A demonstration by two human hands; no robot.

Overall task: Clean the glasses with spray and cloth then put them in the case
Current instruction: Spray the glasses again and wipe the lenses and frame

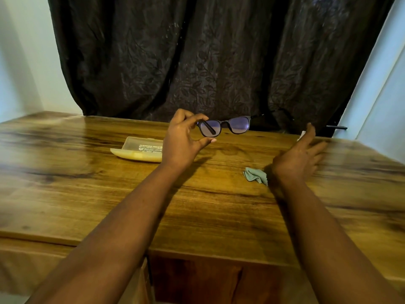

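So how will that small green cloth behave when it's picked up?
The cloth lies crumpled in soft folds, so it is probably floppy and will drape. It looks thin, likely very light. On the smooth table it may slide rather than lift if pushed.

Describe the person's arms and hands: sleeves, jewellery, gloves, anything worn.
Both forearms are bare for as far as the view shows, with no sleeve visible. The left hand and right hand wear no gloves, and no rings, watch or bracelet can be seen. The right hand is motion-blurred.

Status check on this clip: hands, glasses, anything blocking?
Left hand pinching glasses above the table. Right hand open, reaching right, mostly hiding a white item. Cloth lying by the right wrist, case open. Nothing blocking.
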